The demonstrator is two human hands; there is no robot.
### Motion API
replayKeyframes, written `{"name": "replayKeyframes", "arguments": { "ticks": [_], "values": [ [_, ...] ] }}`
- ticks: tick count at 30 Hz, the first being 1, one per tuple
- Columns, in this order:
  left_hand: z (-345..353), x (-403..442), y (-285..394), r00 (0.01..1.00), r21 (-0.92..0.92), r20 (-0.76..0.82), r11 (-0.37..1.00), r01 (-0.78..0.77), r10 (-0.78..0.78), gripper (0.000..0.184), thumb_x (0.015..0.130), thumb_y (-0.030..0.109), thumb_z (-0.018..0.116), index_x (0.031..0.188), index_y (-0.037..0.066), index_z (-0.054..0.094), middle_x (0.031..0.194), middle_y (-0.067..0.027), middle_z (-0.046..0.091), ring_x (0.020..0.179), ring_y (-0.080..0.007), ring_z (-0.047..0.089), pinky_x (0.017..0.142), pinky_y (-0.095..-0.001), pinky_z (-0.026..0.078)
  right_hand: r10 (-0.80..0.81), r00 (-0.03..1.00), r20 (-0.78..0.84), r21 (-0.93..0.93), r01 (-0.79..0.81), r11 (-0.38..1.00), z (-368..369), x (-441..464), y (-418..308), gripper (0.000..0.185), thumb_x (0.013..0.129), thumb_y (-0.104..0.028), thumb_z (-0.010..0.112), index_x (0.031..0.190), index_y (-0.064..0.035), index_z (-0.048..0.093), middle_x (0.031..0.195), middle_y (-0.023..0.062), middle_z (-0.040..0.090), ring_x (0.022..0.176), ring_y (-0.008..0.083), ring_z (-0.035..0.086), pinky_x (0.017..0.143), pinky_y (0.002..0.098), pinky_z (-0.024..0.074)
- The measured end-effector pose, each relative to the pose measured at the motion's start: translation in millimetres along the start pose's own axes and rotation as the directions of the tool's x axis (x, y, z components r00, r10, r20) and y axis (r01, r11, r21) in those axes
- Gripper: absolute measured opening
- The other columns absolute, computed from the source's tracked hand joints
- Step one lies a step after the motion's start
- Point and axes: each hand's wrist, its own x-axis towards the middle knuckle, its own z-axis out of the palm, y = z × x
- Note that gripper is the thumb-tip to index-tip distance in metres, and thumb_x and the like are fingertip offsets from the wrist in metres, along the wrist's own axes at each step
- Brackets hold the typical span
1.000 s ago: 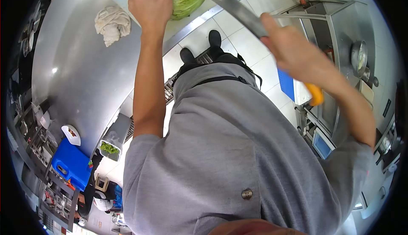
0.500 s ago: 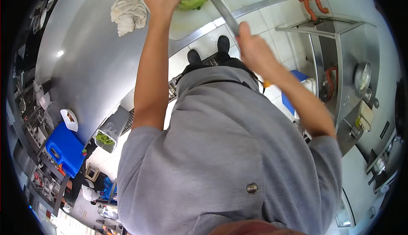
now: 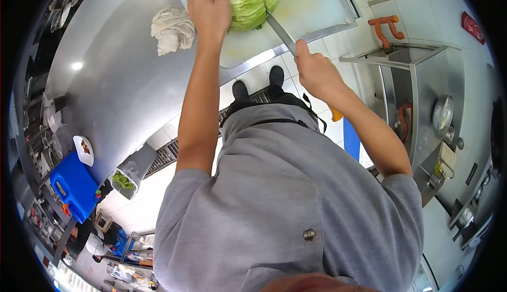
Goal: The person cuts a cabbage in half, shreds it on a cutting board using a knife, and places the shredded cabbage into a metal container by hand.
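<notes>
Head view: cabbage (image 3: 245,4) rounded, pale green, veined.

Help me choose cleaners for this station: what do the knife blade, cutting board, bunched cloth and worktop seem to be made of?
Knife blade: satin grey metal, likely steel, from its sheen.
Cutting board: whitish, semi-matt, probably plastic; no wood grain shows.
Bunched cloth: matt off-white fabric with soft folds; fibre unclear.
Worktop: smooth grey metal, likely stainless steel, from its bright reflections.

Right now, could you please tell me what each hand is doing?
Left hand: open, resting against the leafy green head.
Right hand: closed around the knife, its blade at the head.
</notes>
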Motion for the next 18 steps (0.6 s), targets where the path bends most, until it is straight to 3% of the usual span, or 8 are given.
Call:
{"name": "replayKeyframes", "arguments": {
  "ticks": [3,5,8,9,11,14,18],
  "values": [
    [-13.2,-8.7,36.0,0.997,0.163,0.070,0.986,-0.037,0.026,0.052,0.091,0.026,0.063,0.133,-0.002,0.055,0.131,-0.0264,0.056,0.125,-0.0418,0.050,0.104,-0.0427,0.042,-0.008,1.000,-0.004,-0.061,0.008,0.998,-24.3,-2.3,-14.7,0.025,0.087,-0.002,0.051,0.108,-0.0018,0.039,0.080,0.0272,0.065,0.078,0.0489,0.065,0.068,0.0576,0.0511],
    [-13.1,-12.5,39.3,0.996,0.145,0.078,0.989,0.035,-0.046,0.061,0.087,0.046,0.067,0.132,0.006,0.058,0.135,-0.0280,0.046,0.127,-0.0408,0.043,0.108,-0.0487,0.034,-0.064,0.997,-0.050,-0.097,0.059,0.993,-41.0,-5.7,-19.3,0.025,0.087,-0.003,0.052,0.109,-0.0011,0.040,0.081,0.0267,0.065,0.079,0.0479,0.066,0.068,0.0571,0.0516],
    [-5.9,-25.6,16.5,0.999,0.182,0.024,0.982,-0.051,0.047,0.067,0.082,0.051,0.071,0.133,0.010,0.058,0.131,-0.0273,0.044,0.122,-0.0418,0.043,0.104,-0.0513,0.036,-0.084,0.996,0.012,-0.109,0.085,0.990,-69.0,-20.2,-23.4,0.026,0.086,-0.003,0.053,0.110,0.0003,0.041,0.082,0.0261,0.065,0.082,0.0471,0.066,0.069,0.0562,0.0523],
    [-2.3,-29.1,10.6,0.998,0.180,0.027,0.982,-0.057,0.053,0.067,0.082,0.051,0.071,0.133,0.010,0.058,0.131,-0.0273,0.044,0.122,-0.0418,0.043,0.104,-0.0513,0.036,-0.102,0.994,0.029,-0.130,0.105,0.986,-72.2,-27.2,-22.4,0.027,0.086,-0.003,0.052,0.110,0.0003,0.041,0.082,0.0267,0.065,0.082,0.0477,0.066,0.069,0.0563,0.0523],
    [1.9,-31.4,3.5,0.991,0.174,-0.020,0.976,0.132,-0.130,0.066,0.082,0.050,0.072,0.132,0.009,0.059,0.128,-0.0256,0.046,0.120,-0.0401,0.044,0.103,-0.0497,0.037,-0.118,0.992,0.047,-0.152,0.124,0.981,-73.1,-41.9,-17.3,0.027,0.086,-0.002,0.052,0.110,0.0004,0.041,0.083,0.0272,0.064,0.082,0.0483,0.066,0.070,0.0565,0.0523],
    [0.8,-17.3,-3.3,0.996,0.060,-0.001,0.994,0.087,-0.087,0.063,0.082,0.049,0.073,0.129,0.009,0.062,0.124,-0.0237,0.049,0.118,-0.0388,0.046,0.102,-0.0475,0.039,-0.028,0.996,0.084,-0.157,0.041,0.987,-60.9,-52.4,-1.6,0.026,0.087,-0.002,0.051,0.111,-0.0005,0.042,0.083,0.0280,0.064,0.080,0.0487,0.065,0.070,0.0576,0.0517],
    [4.4,-15.8,0.0,0.998,0.112,0.018,0.992,0.061,-0.064,0.059,0.079,0.047,0.073,0.126,0.012,0.064,0.125,-0.0226,0.049,0.117,-0.0423,0.044,0.099,-0.0533,0.039,-0.013,0.999,0.036,-0.023,0.014,1.000,-37.7,-50.2,8.2,0.024,0.088,-0.005,0.050,0.109,-0.0009,0.041,0.082,0.0303,0.064,0.080,0.0520,0.063,0.070,0.0604,0.0495]
  ]
}}
